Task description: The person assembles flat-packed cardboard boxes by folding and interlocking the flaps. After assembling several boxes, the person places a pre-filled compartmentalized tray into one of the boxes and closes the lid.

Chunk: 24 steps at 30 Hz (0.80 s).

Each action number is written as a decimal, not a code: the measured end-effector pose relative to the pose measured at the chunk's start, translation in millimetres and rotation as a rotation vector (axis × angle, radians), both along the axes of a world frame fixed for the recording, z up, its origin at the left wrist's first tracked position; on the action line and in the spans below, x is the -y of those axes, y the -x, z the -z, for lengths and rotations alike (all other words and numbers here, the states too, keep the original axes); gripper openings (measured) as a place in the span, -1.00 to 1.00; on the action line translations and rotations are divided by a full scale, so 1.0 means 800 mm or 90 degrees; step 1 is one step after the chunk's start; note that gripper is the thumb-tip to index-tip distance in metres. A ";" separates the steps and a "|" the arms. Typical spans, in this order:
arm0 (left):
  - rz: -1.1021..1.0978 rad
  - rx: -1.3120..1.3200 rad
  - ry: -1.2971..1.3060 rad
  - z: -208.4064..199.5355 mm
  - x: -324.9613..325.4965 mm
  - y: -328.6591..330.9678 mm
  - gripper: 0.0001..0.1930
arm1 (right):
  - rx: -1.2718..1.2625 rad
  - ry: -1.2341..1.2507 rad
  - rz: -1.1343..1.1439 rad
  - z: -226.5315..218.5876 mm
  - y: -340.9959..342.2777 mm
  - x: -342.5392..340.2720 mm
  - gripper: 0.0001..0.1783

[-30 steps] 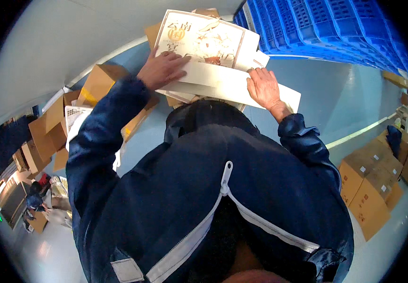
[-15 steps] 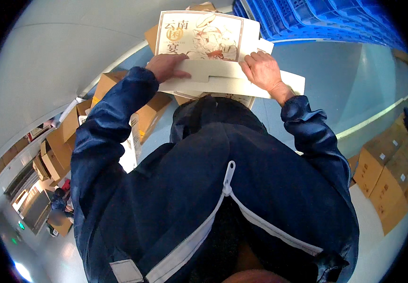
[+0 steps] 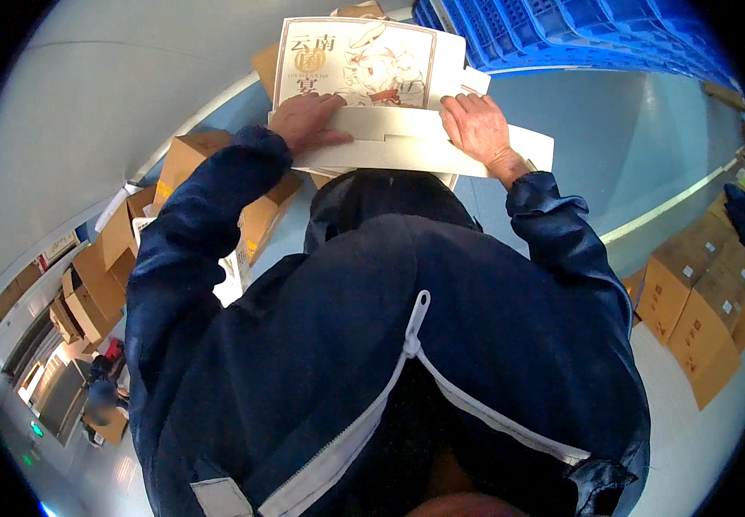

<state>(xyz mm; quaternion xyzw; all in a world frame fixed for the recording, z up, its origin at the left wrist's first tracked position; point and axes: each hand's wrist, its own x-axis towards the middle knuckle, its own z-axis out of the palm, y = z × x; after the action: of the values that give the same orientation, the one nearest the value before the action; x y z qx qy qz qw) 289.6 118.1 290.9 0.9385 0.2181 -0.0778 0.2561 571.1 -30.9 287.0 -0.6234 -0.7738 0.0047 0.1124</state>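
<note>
Handling a cream cardboard box (image 3: 398, 122) printed with dark characters (image 3: 325, 43), a round gold emblem (image 3: 310, 61) and a framed drawing (image 3: 385, 69), before a navy zip jacket (image 3: 347, 302), the left hand (image 3: 308, 123) rests thumb spread; the right hand (image 3: 480, 129) curls over its fold, any pinch unclear.

Pale grey wall (image 3: 131, 95), blue floor (image 3: 605, 146), green lights (image 3: 37, 428) lower left.

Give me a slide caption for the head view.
Left hand and right hand on printed cardboard, blue crates upper right.
</note>
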 end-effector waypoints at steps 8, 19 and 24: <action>0.024 -0.006 -0.040 -0.012 -0.009 0.005 -0.16 | -0.273 0.190 0.056 -0.023 -0.042 0.009 -0.58; -0.012 0.005 -0.118 -0.039 0.045 0.023 0.18 | -0.068 0.329 0.076 -0.060 -0.041 0.078 -0.31; 0.011 0.028 -0.098 -0.032 0.033 0.014 0.14 | -0.045 0.141 0.095 -0.019 -0.037 0.054 -0.75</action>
<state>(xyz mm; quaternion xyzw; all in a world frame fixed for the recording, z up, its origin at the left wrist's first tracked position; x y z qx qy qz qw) 278.5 91.3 316.3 0.9588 0.2095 -0.0428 0.1873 600.4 -74.3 302.6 -0.6870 -0.7158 0.1034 0.0699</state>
